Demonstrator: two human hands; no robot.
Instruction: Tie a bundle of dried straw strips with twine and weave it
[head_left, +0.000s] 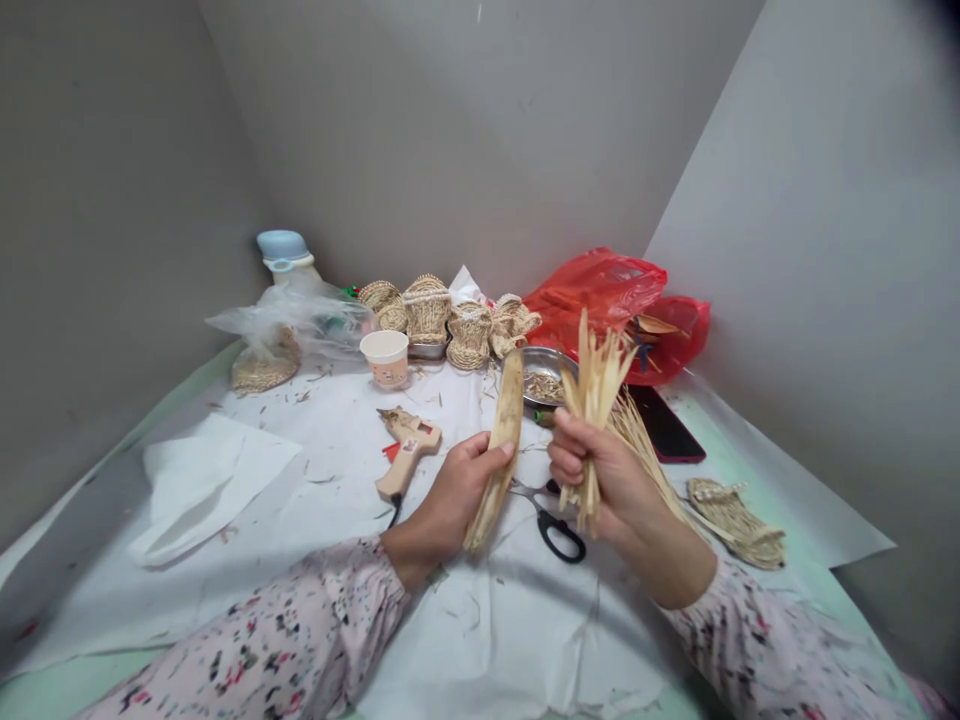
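Observation:
My left hand (466,490) is closed around a long, flat piece of dried plant husk (511,400), which stands tilted with its upper end leaning right. In my right hand (604,470) is a bundle of straw-coloured dried strips (600,375), gripped in the middle so that the ends fan out above and stick out below. Between and behind the hands lies a pair of black-handled scissors (562,540), partly hidden. A beige glue gun (409,455) rests to the left of my left hand.
Several woven straw pieces (427,312) stand at the back. A paper cup (386,362), a metal bowl (551,365) of scraps, red plastic bags (600,290), a phone (666,425) and a small woven slipper (739,522) surround the work area. A folded white sheet (210,480) lies left.

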